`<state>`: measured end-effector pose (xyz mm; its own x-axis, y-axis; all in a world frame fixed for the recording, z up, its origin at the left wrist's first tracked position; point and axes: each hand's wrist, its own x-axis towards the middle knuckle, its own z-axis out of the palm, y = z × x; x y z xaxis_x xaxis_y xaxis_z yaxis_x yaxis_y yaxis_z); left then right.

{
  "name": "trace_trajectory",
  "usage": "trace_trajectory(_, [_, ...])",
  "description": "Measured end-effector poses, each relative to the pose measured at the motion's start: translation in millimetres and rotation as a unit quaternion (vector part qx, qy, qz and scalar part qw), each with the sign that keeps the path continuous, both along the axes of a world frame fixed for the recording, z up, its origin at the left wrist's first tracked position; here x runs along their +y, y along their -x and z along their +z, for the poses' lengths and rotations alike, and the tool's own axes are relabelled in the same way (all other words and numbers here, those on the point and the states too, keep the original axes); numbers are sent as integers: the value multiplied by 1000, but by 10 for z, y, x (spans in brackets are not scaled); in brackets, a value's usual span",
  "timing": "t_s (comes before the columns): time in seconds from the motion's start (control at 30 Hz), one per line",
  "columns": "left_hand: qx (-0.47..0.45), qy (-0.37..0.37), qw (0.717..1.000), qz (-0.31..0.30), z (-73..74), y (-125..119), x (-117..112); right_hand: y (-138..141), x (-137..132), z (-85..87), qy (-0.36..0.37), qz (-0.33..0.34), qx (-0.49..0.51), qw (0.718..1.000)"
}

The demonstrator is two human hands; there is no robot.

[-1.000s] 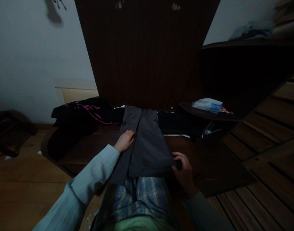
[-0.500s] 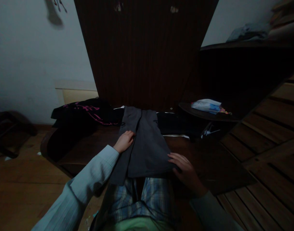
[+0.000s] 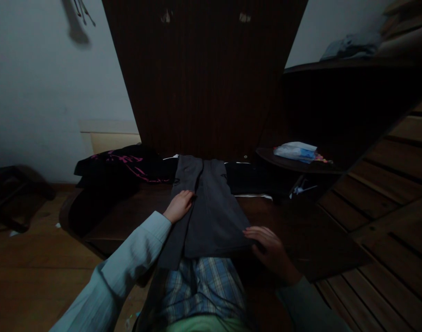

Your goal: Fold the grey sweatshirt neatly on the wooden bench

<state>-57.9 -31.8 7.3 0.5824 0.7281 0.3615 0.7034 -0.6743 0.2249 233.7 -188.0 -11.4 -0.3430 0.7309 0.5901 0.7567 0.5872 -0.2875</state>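
A pair of dark grey trousers (image 3: 216,214) lies on a dark wooden bench, its two leg-like panels spread toward me. My left hand (image 3: 179,205) rests on the left panel, with its fingers curled at the inner edge of the cloth. At the lower right corner, my right hand (image 3: 271,249) has its fingers on top and its thumb lower, closed on the hem. Small dark marks show on both sides near the top of the garment. Dim light hides the fingertips of both hands in part.
Black clothing with pink print (image 3: 128,161) lies at the bench's left, and dark folded cloth (image 3: 252,179) behind the trousers. A white and blue packet (image 3: 295,151) sits on a rounded shelf. Wooden slats (image 3: 394,203) stand at right, a dark stool (image 3: 14,198) at left.
The view has shifted slightly. Both hands keep nearly the same places on the trousers, and the right hem corner sits slightly further right.
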Motion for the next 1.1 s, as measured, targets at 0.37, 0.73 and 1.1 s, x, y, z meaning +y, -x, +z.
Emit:
trace_trajectory(0.37, [141, 25, 987, 72, 178, 101, -34, 178, -47, -43, 32, 45, -6, 998])
trace_trajectory(0.73, [174, 56, 949, 258, 356, -425, 123, 284, 250, 527, 109, 38, 19, 993])
trace_trajectory(1.1, [-47, 10, 988, 145, 69, -300, 250, 599, 1697, 594, 147, -218, -209, 942])
